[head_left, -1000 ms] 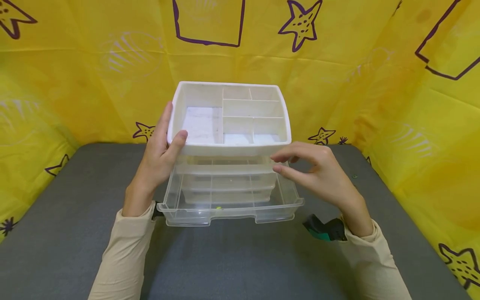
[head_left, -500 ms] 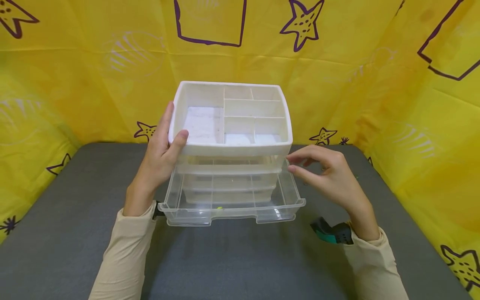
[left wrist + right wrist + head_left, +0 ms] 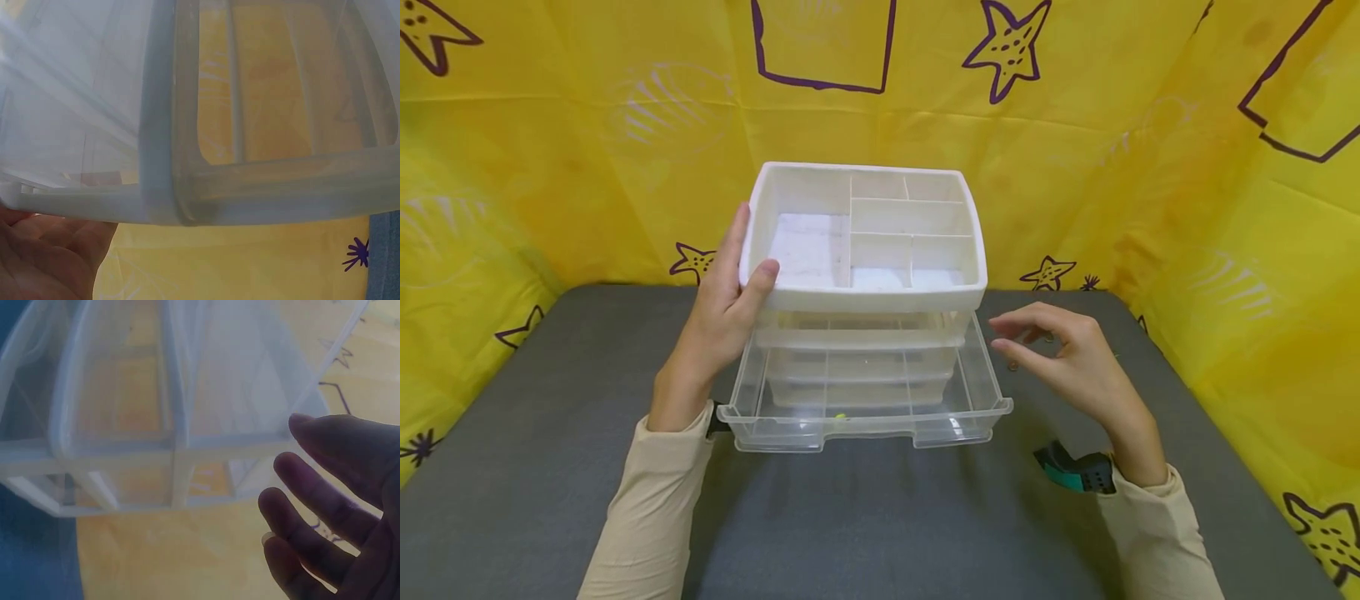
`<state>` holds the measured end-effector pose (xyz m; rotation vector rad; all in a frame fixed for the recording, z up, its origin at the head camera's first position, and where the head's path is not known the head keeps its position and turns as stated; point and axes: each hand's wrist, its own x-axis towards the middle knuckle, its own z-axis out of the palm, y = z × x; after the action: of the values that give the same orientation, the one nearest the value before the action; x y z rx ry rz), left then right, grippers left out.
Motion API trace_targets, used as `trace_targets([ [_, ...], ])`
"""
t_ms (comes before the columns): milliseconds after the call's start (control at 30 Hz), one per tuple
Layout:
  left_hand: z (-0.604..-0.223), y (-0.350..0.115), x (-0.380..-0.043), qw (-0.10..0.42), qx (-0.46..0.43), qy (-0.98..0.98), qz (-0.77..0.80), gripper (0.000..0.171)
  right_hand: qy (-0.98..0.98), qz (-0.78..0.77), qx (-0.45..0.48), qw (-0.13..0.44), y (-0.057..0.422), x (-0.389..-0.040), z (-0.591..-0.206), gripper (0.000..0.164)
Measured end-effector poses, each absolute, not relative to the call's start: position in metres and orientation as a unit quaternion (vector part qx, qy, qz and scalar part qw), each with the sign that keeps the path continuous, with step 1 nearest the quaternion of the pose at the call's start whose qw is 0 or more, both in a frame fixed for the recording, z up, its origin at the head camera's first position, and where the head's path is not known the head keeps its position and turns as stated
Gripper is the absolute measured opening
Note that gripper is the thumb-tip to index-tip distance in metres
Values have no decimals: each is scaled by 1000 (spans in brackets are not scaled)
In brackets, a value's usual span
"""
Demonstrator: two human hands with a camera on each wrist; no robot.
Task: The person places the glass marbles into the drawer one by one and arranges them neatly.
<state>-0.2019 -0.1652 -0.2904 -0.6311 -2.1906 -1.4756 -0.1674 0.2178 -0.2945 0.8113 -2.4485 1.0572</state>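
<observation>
A white plastic drawer organizer (image 3: 865,298) stands in the middle of the head view, its top divided into several compartments. Its clear lower drawer (image 3: 868,425) is pulled out towards me, with a tiny yellow-green piece (image 3: 840,416) inside. My left hand (image 3: 718,312) grips the organizer's left side, thumb over the top rim and fingers along the outer wall. To the right of the organizer, my right hand (image 3: 1060,350) hovers apart from it, fingers loosely bent and thumb separate. Nothing shows between those fingers in the right wrist view, where the hand (image 3: 340,506) is beside the organizer's side frame (image 3: 178,469).
The organizer rests on a grey table (image 3: 880,525). Tiny items, such as a small ring-like piece (image 3: 1012,366), lie on the table near my right hand; they are too small to identify. A yellow patterned cloth (image 3: 880,125) hangs behind and on both sides.
My right hand has moved right and slightly down, away from the organizer's front right corner. Tiny items beside it have come into view. My left hand keeps its grip on the organizer.
</observation>
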Motion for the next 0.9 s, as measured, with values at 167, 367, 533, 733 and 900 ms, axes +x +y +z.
trace_targets([
  [167, -291, -164, -202, 211, -228, -788, -532, 68, -872, 365, 280, 168, 224, -170, -300, 28],
  [367, -291, -164, -203, 211, -225, -789, -531, 68, -881, 358, 270, 153, 231, -176, -307, 25],
  [533, -291, -165, -200, 207, -214, -797, -526, 68, -887, 359, 257, 136, 237, -184, -316, 23],
  [733, -290, -165, -199, 209, -209, -802, -520, 68, -897, 358, 237, 105, 242, -192, -327, 23],
  [900, -290, -165, -199, 209, -202, -805, -517, 68, -903, 365, 213, 77, 248, -201, -337, 23],
])
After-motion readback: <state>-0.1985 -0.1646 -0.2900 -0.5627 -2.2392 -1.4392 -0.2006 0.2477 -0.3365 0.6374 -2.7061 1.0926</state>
